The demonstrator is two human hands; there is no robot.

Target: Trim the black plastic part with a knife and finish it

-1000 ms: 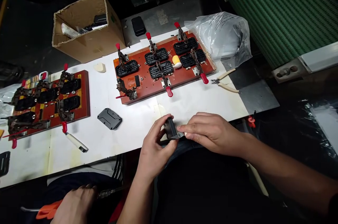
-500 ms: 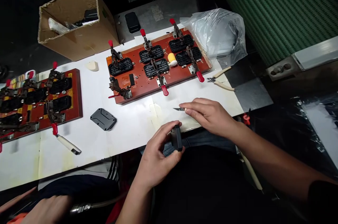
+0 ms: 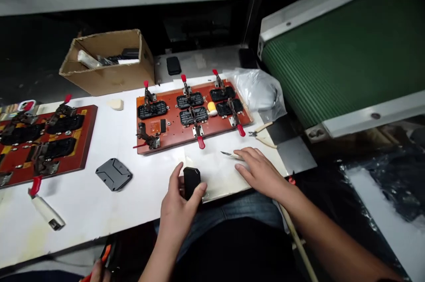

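My left hand (image 3: 179, 206) is closed around the edges of a small black plastic case (image 3: 191, 182), held upright above the table's front edge. My right hand (image 3: 260, 173) rests low over the white tabletop, thumb spread away from the fingers. Under its fingertips lies a craft knife (image 3: 230, 155), blade pointing left; part of the handle is hidden by the fingers. Left of my hands a dark grey cover plate (image 3: 113, 174) lies flat. Beyond them stands a red-brown clamping fixture (image 3: 172, 138) with black plastic parts under red-handled toggle clamps.
A second fixture (image 3: 86, 140) stands at left, near a white-handled tool (image 3: 48, 211). Cutters (image 3: 264, 133) lie right of the main fixture, by a plastic bag (image 3: 262, 91). Behind are a cardboard box (image 3: 109, 76) and a green conveyor (image 3: 348, 52). Another person's hand (image 3: 99, 272) shows at bottom left.
My right hand has lowered the knife to the tabletop and parted its thumb from it. The left hand has turned the black case and shifted left. My view has tilted up.
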